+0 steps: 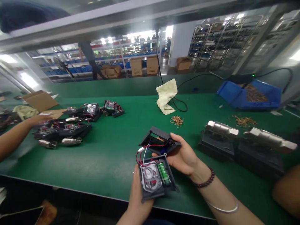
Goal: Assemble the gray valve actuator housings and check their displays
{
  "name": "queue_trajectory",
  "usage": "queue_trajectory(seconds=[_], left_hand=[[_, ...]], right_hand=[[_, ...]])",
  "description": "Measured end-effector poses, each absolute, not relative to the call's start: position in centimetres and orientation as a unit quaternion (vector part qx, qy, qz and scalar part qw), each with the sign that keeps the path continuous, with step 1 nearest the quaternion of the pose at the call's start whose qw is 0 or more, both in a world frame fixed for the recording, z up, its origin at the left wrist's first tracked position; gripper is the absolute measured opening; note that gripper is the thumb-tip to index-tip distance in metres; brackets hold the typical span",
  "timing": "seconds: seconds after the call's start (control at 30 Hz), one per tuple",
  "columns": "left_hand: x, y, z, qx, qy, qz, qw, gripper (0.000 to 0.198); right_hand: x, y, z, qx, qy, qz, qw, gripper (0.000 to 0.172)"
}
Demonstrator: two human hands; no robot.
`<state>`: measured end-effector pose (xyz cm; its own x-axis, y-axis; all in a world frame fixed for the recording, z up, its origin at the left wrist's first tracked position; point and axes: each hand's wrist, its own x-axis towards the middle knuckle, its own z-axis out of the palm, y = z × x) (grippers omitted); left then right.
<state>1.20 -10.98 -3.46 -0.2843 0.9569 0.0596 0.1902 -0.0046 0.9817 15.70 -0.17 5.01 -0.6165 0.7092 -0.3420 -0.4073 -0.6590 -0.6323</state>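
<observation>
Works above the green bench (pixel 105 159) with left hand (pixel 138 194) and right hand (pixel 184 156) half-curled: cradles the open black housing (pixel 153 194) in the left, grips the black cover (pixel 162 133) in the right, just beyond. Shows a green battery (pixel 164 173) inside the housing, a white connector (pixel 141 150) between both parts.

Matt dark plastic at my fingers (pixel 135 176), glossy parts inside.
The open casing (pixel 153 195) and its cover (pixel 152 132) look like dull plastic; the module (pixel 151 178) within is clear and shiny, the green battery (pixel 164 173) smooth-skinned. Beneath me, the counter (pixel 110 168) is smooth green with a soft sheen. Bright, polished metal shows on the fittings (pixel 222 128) to my right, brassy metal on the small screws (pixel 177 121), wrinkled cloth in the pale rag (pixel 167 93), glossy blue plastic on the bin (pixel 231 93).
</observation>
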Motion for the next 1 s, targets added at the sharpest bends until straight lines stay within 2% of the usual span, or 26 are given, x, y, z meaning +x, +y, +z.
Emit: queue_trajectory(seconds=[0.13, 0.23, 0.37, 0.5, 0.6, 0.67, 0.8, 0.93, 1.0], left_hand=[[-1.2, -12.3, -2.2, 0.558, 0.563, 0.454, 0.406, 0.057], [-3.9, -12.4, -1.0, 0.550, 0.569, 0.457, 0.407, 0.058], [-6.2, -10.3, 1.0, 0.630, 0.542, 0.516, 0.205, 0.039], [-6.6, -7.1, 3.3, 0.800, 0.416, 0.433, -0.005, 0.039], [-6.8, -6.0, 4.7, 0.824, 0.364, 0.424, -0.092, 0.033], [-6.7, -5.8, 5.7, 0.823, 0.347, 0.439, -0.096, 0.026], [-5.6, -5.9, 8.1, 0.817, 0.366, 0.443, -0.039, 0.011], [-3.5, -5.5, 10.1, 0.802, 0.402, 0.438, 0.060, 0.025], [-2.7, -5.4, 10.7, 0.788, 0.404, 0.454, 0.096, 0.023]], right_hand=[[15.7, -0.2, 5.2, -0.286, -0.241, 0.865, 0.334, 0.032], [15.6, -0.2, 5.4, -0.281, -0.226, 0.869, 0.338, 0.031], [15.5, -0.4, 5.7, -0.286, -0.205, 0.874, 0.335, 0.032], [15.5, -0.5, 5.8, -0.302, -0.202, 0.870, 0.333, 0.034], [15.5, -0.6, 5.8, -0.307, -0.220, 0.868, 0.321, 0.035], [15.4, -0.7, 5.8, -0.309, -0.217, 0.867, 0.325, 0.034], [15.0, -1.0, 5.7, -0.317, -0.201, 0.860, 0.346, 0.034], [15.0, -1.1, 5.4, -0.313, -0.225, 0.857, 0.341, 0.038], [15.0, -1.0, 5.3, -0.303, -0.233, 0.856, 0.348, 0.038]])
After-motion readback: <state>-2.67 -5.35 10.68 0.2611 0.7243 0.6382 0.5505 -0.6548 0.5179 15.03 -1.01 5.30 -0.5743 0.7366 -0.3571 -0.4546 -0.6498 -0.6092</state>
